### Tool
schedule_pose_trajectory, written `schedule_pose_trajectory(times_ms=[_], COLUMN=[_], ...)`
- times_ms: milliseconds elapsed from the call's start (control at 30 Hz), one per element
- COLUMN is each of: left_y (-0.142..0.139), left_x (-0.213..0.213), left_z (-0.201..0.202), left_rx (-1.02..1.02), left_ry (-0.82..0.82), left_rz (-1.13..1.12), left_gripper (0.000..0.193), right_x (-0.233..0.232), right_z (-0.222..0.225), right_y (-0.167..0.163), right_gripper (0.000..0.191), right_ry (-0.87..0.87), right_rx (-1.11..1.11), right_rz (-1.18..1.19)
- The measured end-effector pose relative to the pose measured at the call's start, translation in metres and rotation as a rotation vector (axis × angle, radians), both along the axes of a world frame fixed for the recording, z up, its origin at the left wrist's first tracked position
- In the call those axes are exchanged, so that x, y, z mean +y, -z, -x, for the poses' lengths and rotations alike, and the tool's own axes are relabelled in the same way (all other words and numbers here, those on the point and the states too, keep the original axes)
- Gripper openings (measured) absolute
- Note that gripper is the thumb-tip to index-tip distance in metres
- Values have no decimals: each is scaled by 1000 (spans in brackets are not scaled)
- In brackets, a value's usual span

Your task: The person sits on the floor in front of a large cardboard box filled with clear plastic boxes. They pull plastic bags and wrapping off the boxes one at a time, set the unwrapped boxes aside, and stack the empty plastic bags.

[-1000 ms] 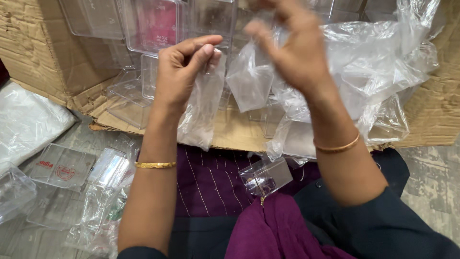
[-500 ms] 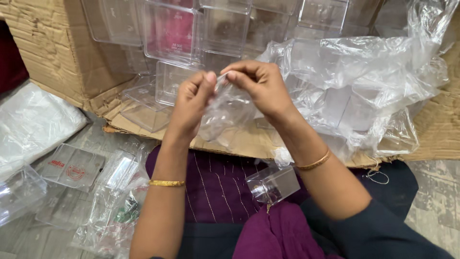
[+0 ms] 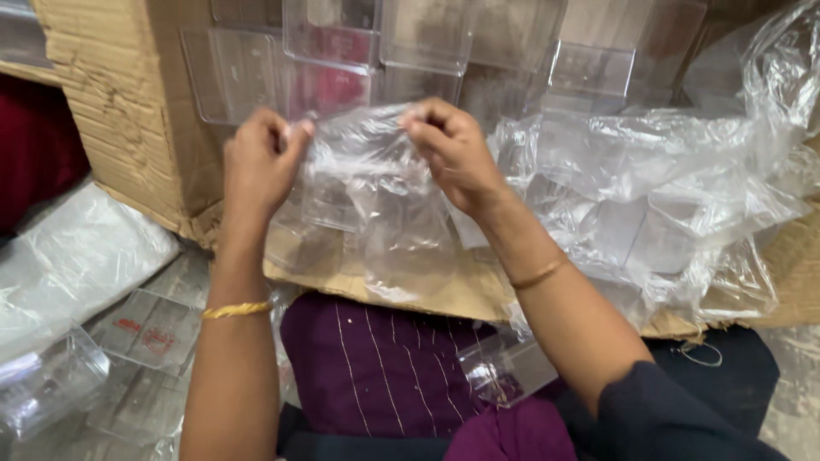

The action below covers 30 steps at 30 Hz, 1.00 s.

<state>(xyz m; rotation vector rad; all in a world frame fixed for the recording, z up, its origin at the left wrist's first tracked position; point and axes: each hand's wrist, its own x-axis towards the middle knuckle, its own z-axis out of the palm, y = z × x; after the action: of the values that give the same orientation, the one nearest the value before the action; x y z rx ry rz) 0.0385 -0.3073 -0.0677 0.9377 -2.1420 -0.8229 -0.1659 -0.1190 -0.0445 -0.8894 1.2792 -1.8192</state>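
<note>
Both my hands hold a small clear plastic bag (image 3: 376,213) up in front of a cardboard box. My left hand (image 3: 256,162) pinches the bag's top left edge. My right hand (image 3: 453,154) pinches the top right edge, so the mouth is stretched between them. The bag hangs down crumpled over the box flap. A gold bangle circles each wrist.
The open cardboard box (image 3: 111,111) holds several clear plastic containers (image 3: 427,34) and a big crumpled plastic liner (image 3: 666,188). One small clear box (image 3: 504,371) lies on my purple-clad lap. More clear containers (image 3: 51,384) and plastic bags (image 3: 77,256) lie at the left.
My hands came together, then spread apart sideways, pulling the bag's top edge wide. The view moved closer to the box.
</note>
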Motion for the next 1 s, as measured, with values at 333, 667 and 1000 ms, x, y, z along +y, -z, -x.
schedule_pose_trajectory(times_ms=[333, 667, 1000], left_y=[-39, 20, 14], left_x=[-15, 14, 43], left_z=[51, 28, 9], left_rx=[-124, 648, 739], left_ry=[-181, 228, 122], left_rz=[229, -550, -860], left_gripper=[31, 31, 33], right_x=[-71, -36, -23], right_z=[1, 12, -5], right_y=[5, 32, 30], right_gripper=[25, 17, 18], right_ry=[471, 182, 259], right_rx=[931, -55, 410], right_rz=[-199, -287, -275])
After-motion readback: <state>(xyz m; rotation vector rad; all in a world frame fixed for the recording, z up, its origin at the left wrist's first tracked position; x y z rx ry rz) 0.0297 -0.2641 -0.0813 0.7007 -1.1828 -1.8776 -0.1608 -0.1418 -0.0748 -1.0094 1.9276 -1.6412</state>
